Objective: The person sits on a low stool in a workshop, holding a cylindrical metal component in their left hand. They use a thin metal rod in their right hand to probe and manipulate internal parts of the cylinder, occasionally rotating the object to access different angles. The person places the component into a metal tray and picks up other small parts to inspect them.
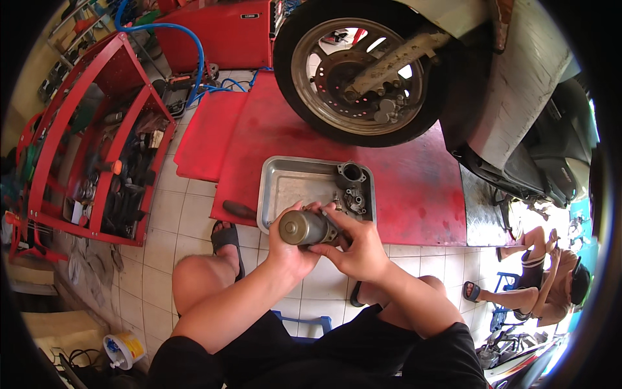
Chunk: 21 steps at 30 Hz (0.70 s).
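A dull metal cylindrical part (299,227), possibly a small motor, is held in both hands over the near edge of a steel tray. My left hand (291,258) cradles it from the left and below, with fingers closed around it. My right hand (356,251) grips its flanged right end, thumb along the underside. In the tray (285,168) lie a dark hollow housing (352,176) and a smaller metal fitting (355,201) with other small pieces. A dark handle (238,209) lies just left of the tray.
A red platform (414,194) bears the tray, below a scooter's front wheel (304,97). A red tool cart (123,194) stands left, beside a blue hose (194,45). Another person (557,285) sits at the right. A white bucket (123,350) sits lower left.
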Tool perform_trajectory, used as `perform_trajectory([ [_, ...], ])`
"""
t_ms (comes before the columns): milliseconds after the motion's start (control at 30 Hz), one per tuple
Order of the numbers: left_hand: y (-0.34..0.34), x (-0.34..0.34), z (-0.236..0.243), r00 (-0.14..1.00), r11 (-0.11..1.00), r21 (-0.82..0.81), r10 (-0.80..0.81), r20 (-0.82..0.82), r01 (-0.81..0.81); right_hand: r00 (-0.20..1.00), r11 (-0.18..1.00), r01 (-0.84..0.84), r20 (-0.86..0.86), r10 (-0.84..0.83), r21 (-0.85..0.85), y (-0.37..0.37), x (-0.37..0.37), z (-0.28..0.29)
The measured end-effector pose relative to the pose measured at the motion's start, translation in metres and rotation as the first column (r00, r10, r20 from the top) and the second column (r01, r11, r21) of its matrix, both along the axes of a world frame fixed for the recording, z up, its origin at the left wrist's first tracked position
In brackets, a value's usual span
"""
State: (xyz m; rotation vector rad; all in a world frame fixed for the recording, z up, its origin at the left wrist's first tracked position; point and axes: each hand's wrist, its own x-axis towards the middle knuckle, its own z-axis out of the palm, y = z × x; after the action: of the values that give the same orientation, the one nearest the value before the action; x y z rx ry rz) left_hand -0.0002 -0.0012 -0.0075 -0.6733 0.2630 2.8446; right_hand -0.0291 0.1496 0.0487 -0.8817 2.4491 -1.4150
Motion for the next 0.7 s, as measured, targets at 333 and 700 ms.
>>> perform_trajectory([
  [333,-0.067,-0.028,0.048,0.939,0.940,0.017,0.342,-0.043,-0.341,0.995,0.994,0.076,0.055,-0.081,0.079,-0.005,-0.033,-0.035],
  [700,-0.090,-0.030,0.055,0.953,0.953,0.009,0.301,0.031,-0.301,0.959,0.882,-0.190,-0.112,0.261,0.431,-0.078,-0.064,-0.122],
])
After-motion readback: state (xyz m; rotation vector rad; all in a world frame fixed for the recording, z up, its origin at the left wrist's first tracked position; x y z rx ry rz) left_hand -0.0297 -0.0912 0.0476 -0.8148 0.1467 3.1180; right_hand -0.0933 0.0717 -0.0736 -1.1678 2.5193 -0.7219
